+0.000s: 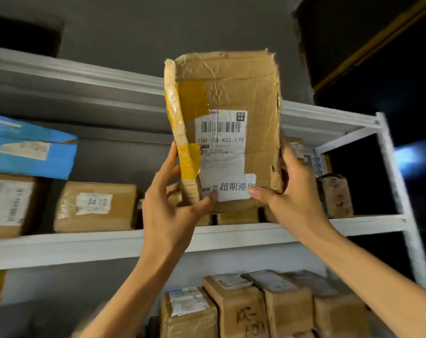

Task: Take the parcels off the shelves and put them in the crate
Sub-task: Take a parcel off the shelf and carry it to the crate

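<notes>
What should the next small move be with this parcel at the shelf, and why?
Probably draw the battered brown cardboard parcel back and down, away from the white metal shelf. The left hand and right hand both grip its lower end, it stands upright above other parcels, and no crate is in view yet.

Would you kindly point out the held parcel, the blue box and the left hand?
held parcel (231, 93): head view, bare cardboard above its label.
blue box (60, 157): head view, blue face right of its label.
left hand (172, 208): head view, middle of the hand.
</notes>
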